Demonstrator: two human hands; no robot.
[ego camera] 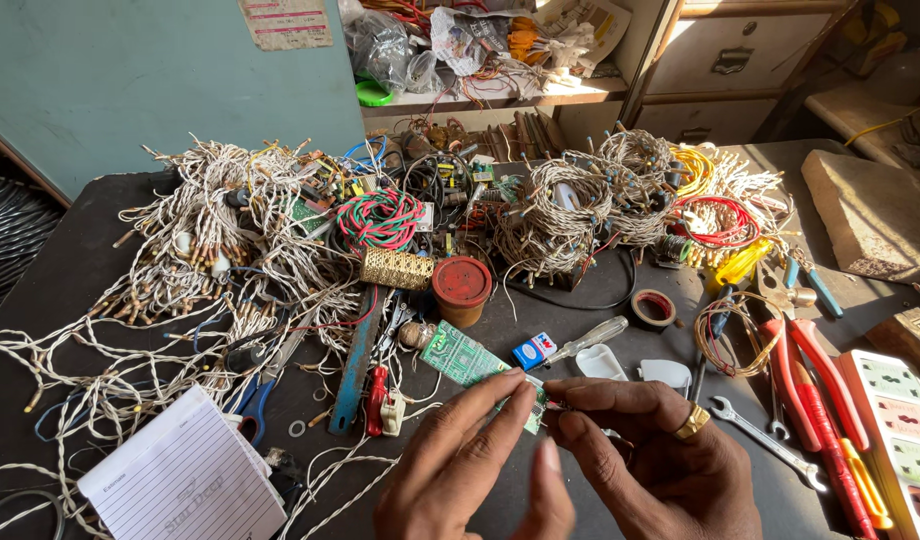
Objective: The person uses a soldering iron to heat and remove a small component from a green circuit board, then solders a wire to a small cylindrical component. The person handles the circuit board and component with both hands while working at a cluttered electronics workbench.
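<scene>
Head view: your left hand and right hand both pinch the green board in their fingers above the desk, red cup beyond.

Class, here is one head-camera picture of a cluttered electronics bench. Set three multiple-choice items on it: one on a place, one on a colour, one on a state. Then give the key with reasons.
1. Where does the lined notepad lie?
A. near left of the table
B. on the back shelf
C. under the pliers

2. What colour is the round lid behind the hands?
A. blue
B. red
C. white

3. How is the green circuit board held?
A. lying untouched
B. hanging from a wire
C. pinched at its near end by both hands

Key: 1 A, it sits at the lower left edge. 2 B, its top is red. 3 C, the left hand and right hand meet on it.
</scene>
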